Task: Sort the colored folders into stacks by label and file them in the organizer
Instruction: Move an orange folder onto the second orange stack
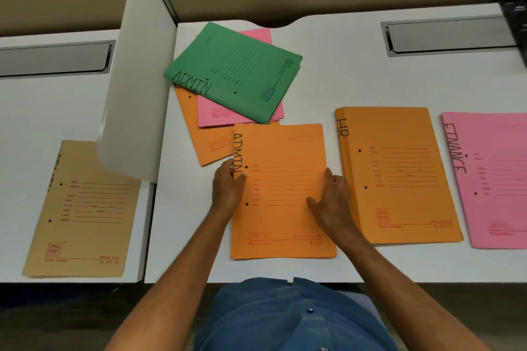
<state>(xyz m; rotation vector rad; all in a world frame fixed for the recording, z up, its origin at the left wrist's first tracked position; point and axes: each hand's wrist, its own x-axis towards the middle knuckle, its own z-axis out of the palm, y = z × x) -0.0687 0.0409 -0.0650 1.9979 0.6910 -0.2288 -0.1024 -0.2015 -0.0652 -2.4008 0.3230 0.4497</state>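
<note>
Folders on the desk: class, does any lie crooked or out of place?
Yes. The green folder marked ADMIN lies slanted on a loose pile of pink and orange folders, not with the orange ADMIN folder below.

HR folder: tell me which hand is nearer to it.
Right. The right hand rests on the ADMIN folder beside the HR folder; the left hand grips the far edge.
</note>
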